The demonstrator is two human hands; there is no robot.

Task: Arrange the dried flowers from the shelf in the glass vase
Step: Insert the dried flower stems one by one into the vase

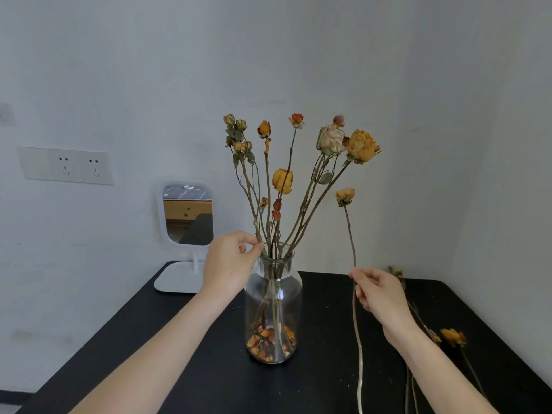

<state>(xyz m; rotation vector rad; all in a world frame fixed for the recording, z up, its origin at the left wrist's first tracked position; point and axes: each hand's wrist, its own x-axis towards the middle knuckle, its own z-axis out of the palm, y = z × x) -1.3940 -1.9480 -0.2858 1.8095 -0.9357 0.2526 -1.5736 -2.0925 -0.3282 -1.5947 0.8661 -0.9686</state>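
While in right hand (379, 294), 1 dried flower (345, 196), stem foot off-frame.

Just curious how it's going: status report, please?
Left hand pinches stem at clear glass vase mouth. Right hand holds dried yellow rose upright. Mouth already crowded.

Dried flowers (282, 180) in glass vase (288, 294)

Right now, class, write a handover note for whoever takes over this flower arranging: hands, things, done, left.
Left hand pinches a stem at the glass vase mouth.
Right hand holds a single flower upright beside the vase, not yet in.
Done: several dried flowers stand in the vase.
Left: insert the held flower, then the loose flowers lying on the table at the right.
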